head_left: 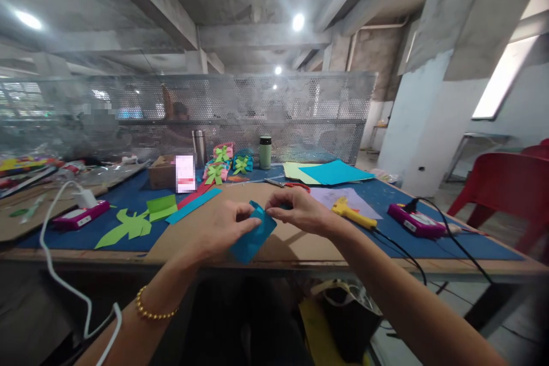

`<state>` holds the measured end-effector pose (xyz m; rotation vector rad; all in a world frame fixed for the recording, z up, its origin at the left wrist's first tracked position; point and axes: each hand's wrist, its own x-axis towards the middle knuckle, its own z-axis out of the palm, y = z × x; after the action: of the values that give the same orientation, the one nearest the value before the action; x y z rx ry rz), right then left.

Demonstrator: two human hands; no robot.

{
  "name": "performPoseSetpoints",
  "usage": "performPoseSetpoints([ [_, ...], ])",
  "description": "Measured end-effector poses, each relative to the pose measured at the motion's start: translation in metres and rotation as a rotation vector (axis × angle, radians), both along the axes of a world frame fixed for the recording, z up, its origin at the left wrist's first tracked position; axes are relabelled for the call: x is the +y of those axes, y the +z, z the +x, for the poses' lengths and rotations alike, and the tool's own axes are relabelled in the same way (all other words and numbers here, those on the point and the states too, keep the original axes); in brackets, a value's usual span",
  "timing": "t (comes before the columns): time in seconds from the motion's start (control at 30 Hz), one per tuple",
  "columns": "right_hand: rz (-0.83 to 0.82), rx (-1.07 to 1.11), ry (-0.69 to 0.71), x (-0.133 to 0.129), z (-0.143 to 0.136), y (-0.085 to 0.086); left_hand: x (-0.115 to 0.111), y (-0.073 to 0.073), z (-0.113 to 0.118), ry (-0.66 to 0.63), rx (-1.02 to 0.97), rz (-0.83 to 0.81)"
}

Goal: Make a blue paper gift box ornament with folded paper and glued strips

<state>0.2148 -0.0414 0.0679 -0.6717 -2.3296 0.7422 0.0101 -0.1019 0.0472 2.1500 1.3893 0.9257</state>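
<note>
Between my hands is a folded piece of blue paper [254,240], held above a brown cardboard sheet [180,240]. My left hand [229,226] is closed on its left side, thumb on top. The fingers of my right hand [300,209] pinch near its upper right corner; what the fingertips grip there is partly hidden. Just left of my left hand lie a blue paper strip [195,206] and a red paper strip [193,197]. Past my right hand are red-handled scissors [295,186] and a yellow glue gun [354,214] on a lilac sheet [328,197].
Green paper cutouts [128,226] lie at left near a purple power strip [81,215]. Another power strip [416,222] sits at right, with trailing cords. At the back stand small bow-topped paper boxes [217,172], a steel flask [199,147], a green bottle [265,153] and blue sheets [337,172].
</note>
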Motion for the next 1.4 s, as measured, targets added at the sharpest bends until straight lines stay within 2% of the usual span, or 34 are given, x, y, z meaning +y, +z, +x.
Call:
performPoseSetpoints([
  [0.27, 0.076, -0.098, 0.029, -0.012, -0.004, 0.010, -0.020, 0.006, -0.001, -0.004, 0.048, -0.012],
  [0.4, 0.069, -0.116, 0.044, -0.014, -0.008, 0.012, -0.021, 0.004, -0.005, -0.030, 0.089, -0.018],
  [0.93, 0.115, -0.136, 0.081, -0.014, -0.009, 0.008, -0.020, -0.003, -0.007, -0.096, 0.038, -0.073],
  [1.4, 0.110, -0.142, 0.101, -0.008, -0.007, 0.002, -0.023, -0.002, -0.003, -0.057, 0.020, -0.096],
])
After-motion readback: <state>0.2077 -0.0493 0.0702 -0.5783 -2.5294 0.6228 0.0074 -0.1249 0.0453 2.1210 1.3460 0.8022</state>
